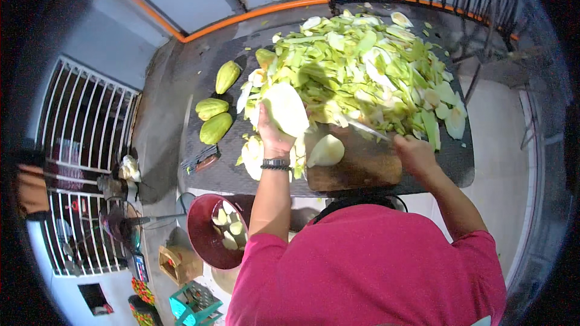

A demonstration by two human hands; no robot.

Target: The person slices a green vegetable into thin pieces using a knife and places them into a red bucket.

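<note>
My left hand (pixel 273 130) holds up a large peeled piece of pale green-white fruit (pixel 285 108), its broad face turned up, at the near left edge of a heap of green peelings (pixel 344 63). In my right hand (pixel 416 155) is a knife (pixel 369 130); its blade points left, over the near edge of the heap. Below the blade lies a brown wooden cutting board (pixel 358 170). A smaller peeled piece (pixel 327 150) rests on the board's left part, between my hands. The knife and the held piece are apart.
Several unpeeled green fruits (pixel 215 127) lie on the dark table (pixel 244 181) at left, near a brown-handled tool (pixel 206 162). A red bucket (pixel 199 231) of peeled pieces stands below the table's edge. Further left are a fan (pixel 120 226), a cardboard box (pixel 181 265) and a teal plastic stool (pixel 192 305).
</note>
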